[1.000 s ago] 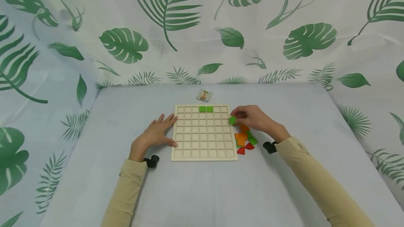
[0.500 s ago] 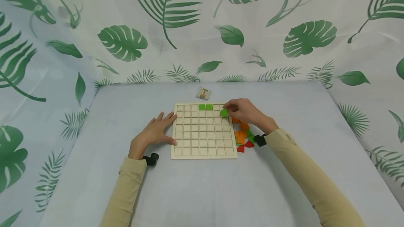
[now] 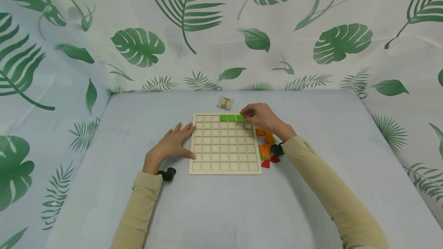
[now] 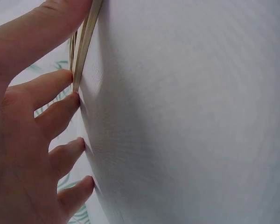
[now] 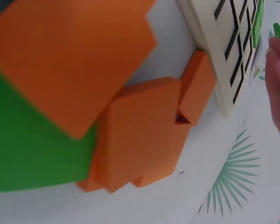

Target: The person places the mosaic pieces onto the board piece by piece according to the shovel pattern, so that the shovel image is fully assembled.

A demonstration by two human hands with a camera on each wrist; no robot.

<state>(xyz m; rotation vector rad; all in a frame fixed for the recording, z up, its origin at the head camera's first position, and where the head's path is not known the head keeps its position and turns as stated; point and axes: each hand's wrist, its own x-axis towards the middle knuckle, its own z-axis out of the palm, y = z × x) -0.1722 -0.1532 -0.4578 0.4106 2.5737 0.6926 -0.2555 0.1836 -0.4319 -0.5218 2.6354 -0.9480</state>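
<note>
A pale wooden grid board (image 3: 220,145) lies on the table, with two green square tiles (image 3: 227,118) side by side in its top row. My right hand (image 3: 263,117) pinches another green tile (image 3: 240,118) over the top row, just right of those two. In the right wrist view that hand (image 5: 278,79) shows only at the edge, with part of the green tile (image 5: 279,31). My left hand (image 3: 169,145) rests with spread fingers against the board's left edge, the thumb on its rim. The left wrist view shows that hand (image 4: 32,121) touching the board's side (image 4: 86,44).
Orange tiles (image 3: 265,151), red quarter-round pieces (image 3: 265,164) and partly hidden green ones lie in a loose pile right of the board, beneath my right wrist. A small patterned card (image 3: 225,103) lies behind the board. A leaf-printed cloth (image 3: 207,49) rises behind the table.
My right hand has carried the green tile from beside the board's right edge, leftward and away from me, to the top row. The left hand has stayed at the board's edge.
</note>
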